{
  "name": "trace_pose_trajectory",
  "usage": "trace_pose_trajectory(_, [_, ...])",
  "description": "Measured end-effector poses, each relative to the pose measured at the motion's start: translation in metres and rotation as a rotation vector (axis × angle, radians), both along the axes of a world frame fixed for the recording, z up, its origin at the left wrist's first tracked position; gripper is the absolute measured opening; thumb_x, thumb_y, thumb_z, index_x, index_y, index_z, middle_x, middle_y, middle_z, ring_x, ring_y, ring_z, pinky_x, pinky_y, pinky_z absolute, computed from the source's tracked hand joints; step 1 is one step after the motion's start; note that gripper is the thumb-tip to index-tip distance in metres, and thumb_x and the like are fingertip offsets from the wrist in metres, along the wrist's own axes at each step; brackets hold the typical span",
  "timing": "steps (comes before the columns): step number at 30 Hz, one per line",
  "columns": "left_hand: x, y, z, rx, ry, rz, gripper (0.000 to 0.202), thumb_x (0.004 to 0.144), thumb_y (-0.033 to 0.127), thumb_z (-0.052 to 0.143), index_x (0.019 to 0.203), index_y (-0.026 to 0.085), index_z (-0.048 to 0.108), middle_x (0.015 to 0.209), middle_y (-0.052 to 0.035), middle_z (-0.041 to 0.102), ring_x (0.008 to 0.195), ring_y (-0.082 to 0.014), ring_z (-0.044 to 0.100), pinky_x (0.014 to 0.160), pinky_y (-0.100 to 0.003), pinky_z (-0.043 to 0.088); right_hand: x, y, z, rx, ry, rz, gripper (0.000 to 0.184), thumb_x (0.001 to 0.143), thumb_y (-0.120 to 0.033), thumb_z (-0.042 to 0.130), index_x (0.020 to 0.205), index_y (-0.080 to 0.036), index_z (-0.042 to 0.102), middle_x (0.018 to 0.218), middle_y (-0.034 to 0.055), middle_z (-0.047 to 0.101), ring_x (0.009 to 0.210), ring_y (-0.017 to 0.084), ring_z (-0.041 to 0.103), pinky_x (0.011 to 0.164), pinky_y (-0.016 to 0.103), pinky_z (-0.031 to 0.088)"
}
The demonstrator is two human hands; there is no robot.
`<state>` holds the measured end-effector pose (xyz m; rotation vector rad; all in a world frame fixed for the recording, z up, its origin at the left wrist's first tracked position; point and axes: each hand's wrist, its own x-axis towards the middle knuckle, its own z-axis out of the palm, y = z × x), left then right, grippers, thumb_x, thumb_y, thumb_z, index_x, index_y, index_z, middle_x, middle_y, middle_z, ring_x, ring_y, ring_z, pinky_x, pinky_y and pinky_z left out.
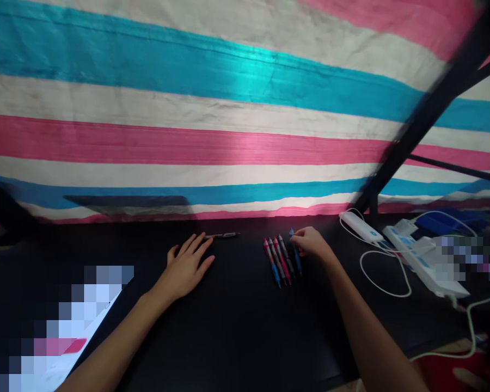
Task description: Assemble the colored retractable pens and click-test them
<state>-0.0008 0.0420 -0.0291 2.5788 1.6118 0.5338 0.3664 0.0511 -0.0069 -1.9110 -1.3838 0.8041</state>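
Observation:
My left hand [188,264] lies flat on the black table [237,326], fingers stretched out, holding nothing. A dark pen [224,235] lies just beyond its fingertips. My right hand [312,243] has its fingers pinched on the top end of a blue pen [296,256], which rests on the table. That pen is the rightmost in a row of several red and blue pens [278,261] lying side by side.
A white power bank [361,227] with a looping white cable [381,275] and a white power strip [422,261] lie at the right. A black metal frame bar [424,114] slants up at the right. A striped pink, blue and white cloth [228,109] hangs behind the table.

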Motion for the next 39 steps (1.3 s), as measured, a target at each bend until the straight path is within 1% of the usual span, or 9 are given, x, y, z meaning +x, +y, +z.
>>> trace_pose_trajectory(4, [0.003,-0.004,0.008,0.067,0.016,0.025,0.034,0.092,0.038,0.039,0.118,0.024,0.055,0.122,-0.0124,0.056,0.114,-0.0318,0.047,0.093,-0.053,0.031,-0.004,0.0,-0.004,0.011,-0.057,0.007,0.015,0.065,-0.026,0.069,0.072,-0.012,0.069,0.059,0.0052,0.063,0.045,0.013,0.055,0.035,0.02,0.043])
trace_pose_trajectory(7, [0.005,-0.006,0.012,0.102,0.034,0.018,0.024,0.091,0.03,0.041,0.108,0.023,0.056,0.104,-0.0092,0.061,0.1,-0.0278,0.052,0.089,-0.048,0.032,-0.008,-0.001,-0.005,0.03,-0.108,0.029,0.02,0.069,-0.03,0.067,0.078,-0.012,0.07,0.059,0.0045,0.063,0.043,0.012,0.054,0.036,0.019,0.041])
trace_pose_trajectory(15, [0.002,-0.004,0.006,0.035,-0.07,0.039,0.023,0.089,0.024,0.042,0.104,0.021,0.059,0.1,-0.0086,0.063,0.097,-0.0274,0.055,0.082,-0.044,0.036,-0.021,-0.008,-0.003,0.099,-0.23,0.103,0.019,0.072,-0.025,0.063,0.085,-0.015,0.072,0.058,0.0031,0.063,0.051,0.014,0.057,0.045,0.022,0.041])
trace_pose_trajectory(22, [-0.001,-0.003,0.017,-0.025,-0.406,-0.024,0.02,0.088,0.028,0.047,0.092,0.019,0.064,0.092,-0.0067,0.065,0.086,-0.0222,0.061,0.078,-0.035,0.045,-0.024,-0.008,0.0,0.147,-0.344,0.08,0.021,0.073,-0.032,0.062,0.084,-0.016,0.072,0.061,0.0034,0.063,0.059,0.017,0.057,0.056,0.026,0.04])
trace_pose_trajectory(24, [0.002,-0.005,0.021,-0.087,-0.516,-0.014,0.02,0.087,0.031,0.049,0.094,0.02,0.064,0.09,-0.0055,0.066,0.081,-0.021,0.062,0.076,-0.034,0.046,-0.028,-0.01,0.003,0.209,-0.356,0.07,0.021,0.074,-0.032,0.06,0.083,-0.017,0.071,0.061,0.0025,0.062,0.06,0.017,0.057,0.058,0.027,0.039])
trace_pose_trajectory(28, [0.013,-0.014,0.023,-0.381,-0.857,-0.066,0.024,0.084,0.036,0.055,0.097,0.017,0.061,0.078,-0.0032,0.065,0.073,-0.0175,0.063,0.073,-0.034,0.049,-0.057,-0.02,0.01,0.439,-0.215,0.12,0.02,0.08,-0.032,0.055,0.079,-0.017,0.069,0.058,0.0006,0.058,0.056,0.015,0.053,0.056,0.026,0.038])
trace_pose_trajectory(33, [0.032,-0.029,0.021,-0.731,-1.195,-0.231,0.041,0.076,0.032,0.068,0.111,0.017,0.053,0.092,-0.0055,0.064,0.081,-0.0189,0.067,0.082,-0.038,0.05,-0.113,-0.044,0.011,0.517,0.009,0.351,0.022,0.085,-0.036,0.055,0.083,-0.018,0.068,0.061,0.0011,0.061,0.053,0.014,0.052,0.052,0.025,0.037])
trace_pose_trajectory(35, [0.037,-0.034,0.019,-0.766,-1.204,-0.232,0.044,0.07,0.03,0.074,0.107,0.017,0.054,0.09,-0.0042,0.065,0.08,-0.0178,0.066,0.08,-0.035,0.05,-0.131,-0.054,0.011,0.498,0.049,0.465,0.021,0.085,-0.036,0.056,0.086,-0.019,0.069,0.065,0.002,0.063,0.056,0.014,0.054,0.053,0.025,0.039])
trace_pose_trajectory(39, [0.04,-0.037,0.016,-0.714,-1.164,-0.199,0.029,0.067,0.028,0.077,0.082,0.017,0.056,0.077,0.0008,0.063,0.074,-0.0139,0.062,0.073,-0.029,0.048,-0.146,-0.068,0.011,0.438,0.041,0.612,0.022,0.084,-0.036,0.058,0.091,-0.019,0.07,0.063,0.0011,0.063,0.053,0.013,0.051,0.051,0.023,0.037])
